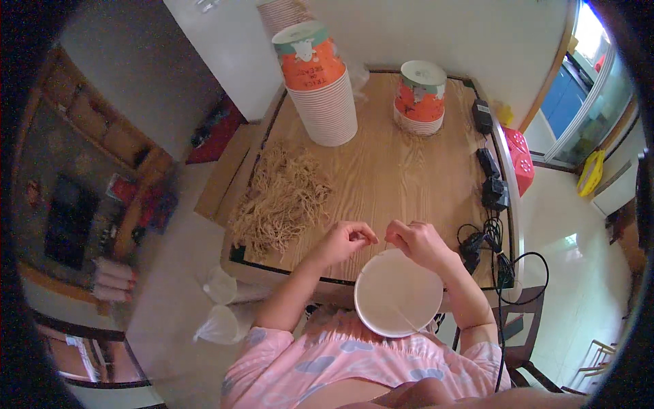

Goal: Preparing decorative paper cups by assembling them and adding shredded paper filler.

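Observation:
Side by side over the table's near edge, my left hand point(351, 240) and my right hand point(415, 242) have their fingertips pinched, a small gap apart. Whatever is between the fingers is too small to make out. Just below them, a white round paper bucket point(385, 293) rests against my lap with its mouth facing up. A thin pale strand point(409, 318) lies across its inside. Left of my left hand spreads a tangled heap of tan twisted cords point(283, 198).
A tall stack of upturned paper buckets point(327, 109), orange and green on top, stands at the far left. A shorter stack point(420, 99) stands far right. Black power adapters point(495, 193) and coiled cables point(501, 252) line the table's right edge. A red stool point(519, 160) sits beyond.

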A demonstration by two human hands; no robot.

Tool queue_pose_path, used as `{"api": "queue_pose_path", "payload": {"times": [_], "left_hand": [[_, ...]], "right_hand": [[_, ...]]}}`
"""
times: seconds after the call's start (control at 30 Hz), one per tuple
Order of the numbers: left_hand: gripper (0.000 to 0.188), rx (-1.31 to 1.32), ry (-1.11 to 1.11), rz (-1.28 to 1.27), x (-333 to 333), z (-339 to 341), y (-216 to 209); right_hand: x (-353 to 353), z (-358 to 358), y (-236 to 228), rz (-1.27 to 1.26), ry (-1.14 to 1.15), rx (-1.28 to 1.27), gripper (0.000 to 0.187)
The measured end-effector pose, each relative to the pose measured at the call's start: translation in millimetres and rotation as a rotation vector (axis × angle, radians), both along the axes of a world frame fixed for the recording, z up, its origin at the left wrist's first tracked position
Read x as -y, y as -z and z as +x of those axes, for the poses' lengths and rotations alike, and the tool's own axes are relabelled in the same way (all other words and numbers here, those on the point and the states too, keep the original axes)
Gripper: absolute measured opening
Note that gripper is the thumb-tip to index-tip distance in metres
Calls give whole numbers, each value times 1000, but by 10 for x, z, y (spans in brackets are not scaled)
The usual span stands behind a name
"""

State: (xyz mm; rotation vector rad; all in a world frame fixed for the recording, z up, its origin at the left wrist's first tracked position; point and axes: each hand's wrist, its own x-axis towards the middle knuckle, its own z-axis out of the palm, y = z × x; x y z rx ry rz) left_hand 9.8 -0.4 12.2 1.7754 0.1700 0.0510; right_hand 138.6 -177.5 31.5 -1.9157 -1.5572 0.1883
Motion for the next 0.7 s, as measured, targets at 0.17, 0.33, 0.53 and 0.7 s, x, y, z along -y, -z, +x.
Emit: {"api": "queue_pose_path", "payload": {"times": [0.17, 0.33, 0.53, 0.7], "left_hand": [[9, 57, 27, -116, -17, -68, 170], [11, 104, 9, -309, -75, -107, 39], [15, 443, -12, 361, 16, -67, -19], [22, 371, -115, 300, 102, -43, 39]], "right_hand": [[-74, 13, -42, -27, -53, 12, 10], [-125, 44, -17, -54, -53, 49, 10], [-180, 86, -153, -60, -111, 21, 12], [-249, 141, -167, 5, -130, -25, 12]]}}
